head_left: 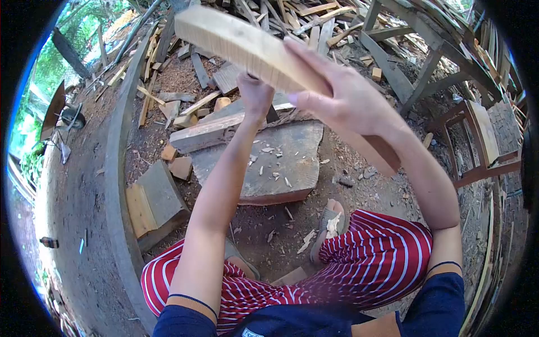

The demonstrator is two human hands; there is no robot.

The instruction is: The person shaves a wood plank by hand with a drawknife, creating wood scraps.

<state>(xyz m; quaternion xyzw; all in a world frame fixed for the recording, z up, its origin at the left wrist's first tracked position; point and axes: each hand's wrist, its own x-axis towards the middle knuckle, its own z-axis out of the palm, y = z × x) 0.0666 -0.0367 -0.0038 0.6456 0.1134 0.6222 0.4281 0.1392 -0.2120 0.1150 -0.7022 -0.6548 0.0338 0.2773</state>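
My right hand (351, 98) is closed round a long, thick piece of wood (236, 48), raised and slanting across the upper view, slightly blurred. Below and left of it, my left hand (256, 96) makes a fist round what looks like a chisel (272, 115). Its dark flat blade shows beside the fist; the fingers hide most of the handle. The blade is at a wooden beam (205, 131) with a rough, cut-up stretch near its right part. Under the beam is a thick wooden slab (264, 163) scattered with pale chips.
Offcuts (180, 167) and a wooden block (160, 196) lie left of the slab. Scrap wood (314, 22) is heaped at the back. A wooden frame (483, 140) stands at right. A concrete edge (120, 168) runs along the left, with a wheelbarrow (70, 117) beyond.
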